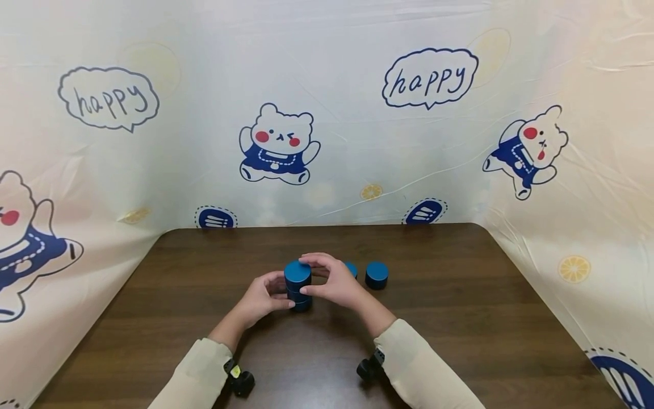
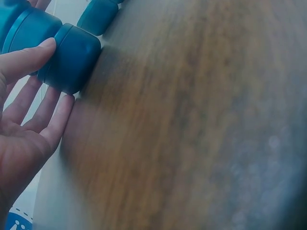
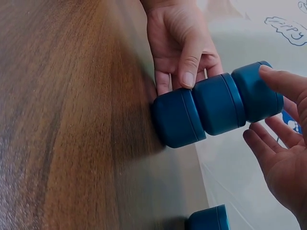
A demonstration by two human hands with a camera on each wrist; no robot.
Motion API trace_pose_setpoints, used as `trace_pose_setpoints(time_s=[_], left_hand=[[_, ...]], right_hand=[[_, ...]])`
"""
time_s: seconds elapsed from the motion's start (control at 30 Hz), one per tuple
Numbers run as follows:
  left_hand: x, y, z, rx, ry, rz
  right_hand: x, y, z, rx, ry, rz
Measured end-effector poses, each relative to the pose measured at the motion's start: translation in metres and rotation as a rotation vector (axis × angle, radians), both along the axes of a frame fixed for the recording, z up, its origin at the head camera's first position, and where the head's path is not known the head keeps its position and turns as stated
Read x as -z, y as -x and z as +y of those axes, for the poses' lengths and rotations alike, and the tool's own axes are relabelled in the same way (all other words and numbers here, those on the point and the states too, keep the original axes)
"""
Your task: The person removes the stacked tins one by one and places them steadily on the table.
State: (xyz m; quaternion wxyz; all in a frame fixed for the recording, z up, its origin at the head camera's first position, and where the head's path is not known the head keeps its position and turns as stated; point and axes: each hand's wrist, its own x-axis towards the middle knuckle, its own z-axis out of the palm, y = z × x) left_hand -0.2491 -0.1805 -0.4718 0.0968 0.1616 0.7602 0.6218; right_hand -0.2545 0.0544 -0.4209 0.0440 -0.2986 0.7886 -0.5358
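Note:
Three round blue lidded tins stand stacked on the brown table. The bottom tin rests on the tabletop, the middle tin sits on it, and the top tin is slightly tilted in the right wrist view. From the left, my left hand holds the lower part of the stack, its thumb near the seam between the bottom and middle tins and its fingers behind. My right hand holds the top tin from the right, thumb in front and fingers at the far side.
To the right of the stack stands another blue tin. One more blue tin is partly hidden behind my right hand. A pale printed cloth hangs behind and along both sides of the table.

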Motion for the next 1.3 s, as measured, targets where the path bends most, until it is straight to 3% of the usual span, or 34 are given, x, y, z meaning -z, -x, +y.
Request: trace_pose_setpoints(time_s=[0.43, 0.7, 0.83, 1.03, 1.3], left_hand=[[0.001, 0.001, -0.002, -0.011, 0.018, 0.001], [0.001, 0.002, -0.001, -0.018, 0.019, -0.001], [0.003, 0.003, -0.002, -0.023, 0.019, 0.004], [0.003, 0.004, -0.001, -0.035, 0.029, 0.002], [0.003, 0.002, 0.0, -0.033, 0.037, -0.001]], right_hand=[[-0.003, -0.001, -0.006, 0.017, 0.01, -0.016], [-0.032, -0.022, -0.007, 0.025, 0.017, -0.004], [-0.036, -0.027, -0.004, 0.043, 0.043, 0.014], [-0.032, -0.025, 0.001, 0.045, 0.083, 0.012], [-0.004, -0.006, 0.008, 0.077, 0.123, -0.002]])
